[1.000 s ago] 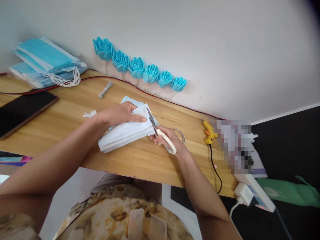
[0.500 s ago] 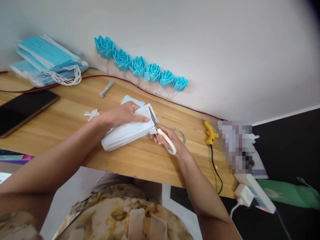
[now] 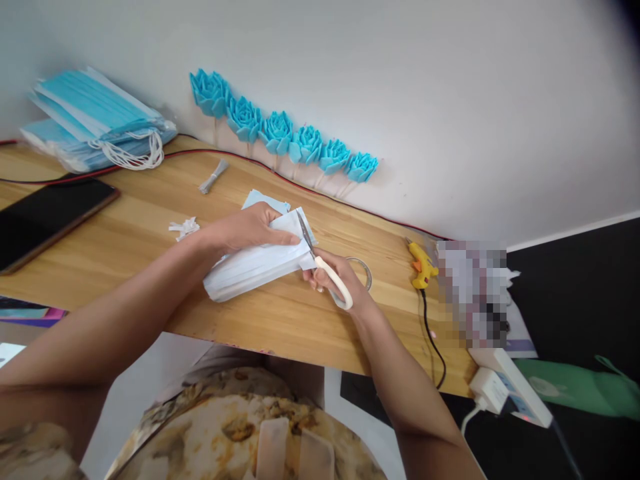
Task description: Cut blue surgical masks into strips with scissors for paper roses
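My left hand [image 3: 247,228] grips a pleated white face mask [image 3: 253,267] over the wooden desk [image 3: 125,233], fingers pressed on its upper side. My right hand [image 3: 336,280] is closed round the cream handles of a pair of scissors [image 3: 320,265]. The blades point up and left and bite into the mask's right end. Under the mask lie pale blue cut pieces [image 3: 260,200].
A stack of blue masks [image 3: 95,120] sits far left, with a dark phone [image 3: 47,217] in front of it. Blue mask roses [image 3: 280,137] lean on the wall. A tape roll [image 3: 361,270], yellow glue gun [image 3: 421,265] and power strip [image 3: 510,387] lie right.
Little has moved. The scissors have crept slightly along the mask's right end, and my view has shifted a touch.
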{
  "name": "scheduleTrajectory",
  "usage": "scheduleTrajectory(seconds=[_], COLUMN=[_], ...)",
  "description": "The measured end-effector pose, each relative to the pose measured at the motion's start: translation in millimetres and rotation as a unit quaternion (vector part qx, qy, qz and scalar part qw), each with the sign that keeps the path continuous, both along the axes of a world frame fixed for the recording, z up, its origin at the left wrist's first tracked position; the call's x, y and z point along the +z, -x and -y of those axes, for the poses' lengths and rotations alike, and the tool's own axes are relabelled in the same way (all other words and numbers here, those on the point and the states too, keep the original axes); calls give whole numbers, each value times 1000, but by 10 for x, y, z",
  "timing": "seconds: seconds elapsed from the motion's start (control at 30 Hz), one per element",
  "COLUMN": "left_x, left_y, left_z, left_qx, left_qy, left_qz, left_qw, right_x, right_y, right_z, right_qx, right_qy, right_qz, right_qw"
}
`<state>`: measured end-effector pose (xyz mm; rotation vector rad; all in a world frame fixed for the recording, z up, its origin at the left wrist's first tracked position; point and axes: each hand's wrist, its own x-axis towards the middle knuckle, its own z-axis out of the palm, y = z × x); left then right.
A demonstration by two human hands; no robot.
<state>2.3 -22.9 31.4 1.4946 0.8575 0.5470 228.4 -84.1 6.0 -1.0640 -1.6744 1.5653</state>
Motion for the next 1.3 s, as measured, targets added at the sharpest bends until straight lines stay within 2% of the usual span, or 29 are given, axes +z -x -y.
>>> scheduleTrajectory(seconds=[0.23,0.63,1.1,1.3], left_x=[-53,-87,-47,-93], left_y=[22,28,24,42], left_z=[-36,-54,-44,-62], left_qx=[-9,-4,-8,9], left_qy=[-25,-2,5,-33], left_qz=[-3,-1,7,-3], left_qw=[1000,1000,1000,999], right_x=[-31,-36,-48,-91], right_y=[-6,19,27,7], right_z=[4,31,26,18], right_qx=[-6,-38,-54,-62], right_qy=[-3,12,29,35], right_qz=[-25,-44,-49,-49], right_qw=[1000,998,997,996])
